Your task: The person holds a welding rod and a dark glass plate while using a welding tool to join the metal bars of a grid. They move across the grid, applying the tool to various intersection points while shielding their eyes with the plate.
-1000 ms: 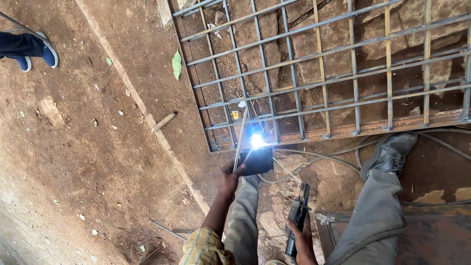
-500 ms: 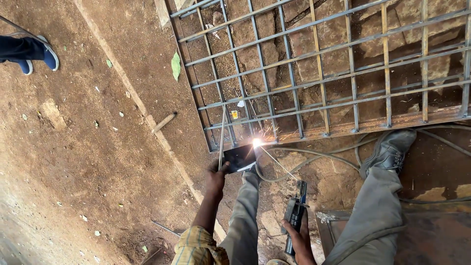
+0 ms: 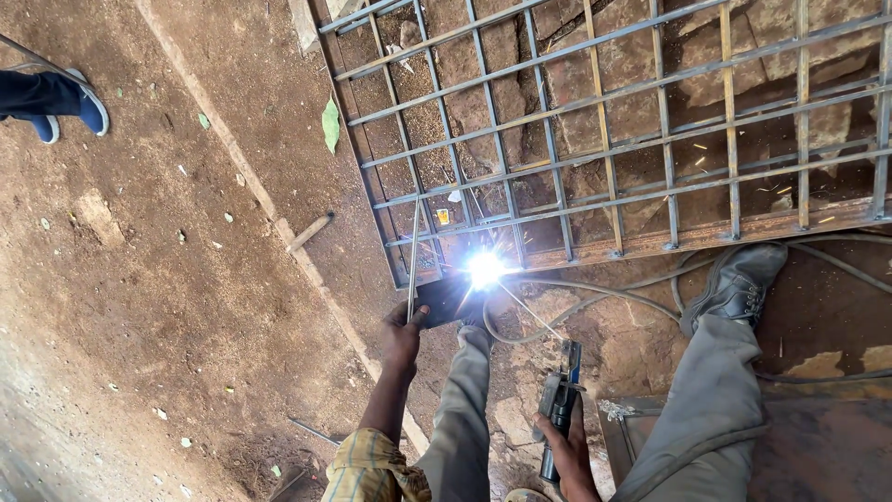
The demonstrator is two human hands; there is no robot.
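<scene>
The steel grille (image 3: 641, 139) lay flat on the dirt floor (image 3: 139, 307), and a weld was underway at its near corner, where the arc (image 3: 485, 270) flared. The left hand (image 3: 401, 336) grasped a dark shield plate (image 3: 446, 299) just beside the glare; the right hand (image 3: 569, 455), nearer the body, clenched the electrode holder (image 3: 559, 409), its thin rod (image 3: 530, 311) reaching to the joint. Holding that tip steady seemed the next need.

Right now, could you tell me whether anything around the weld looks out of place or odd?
Yes: the left hand holds the dark welding shield low beside the arc, on the ground rather than at the face. The right hand grips the electrode holder. A cable loops underfoot.
</scene>
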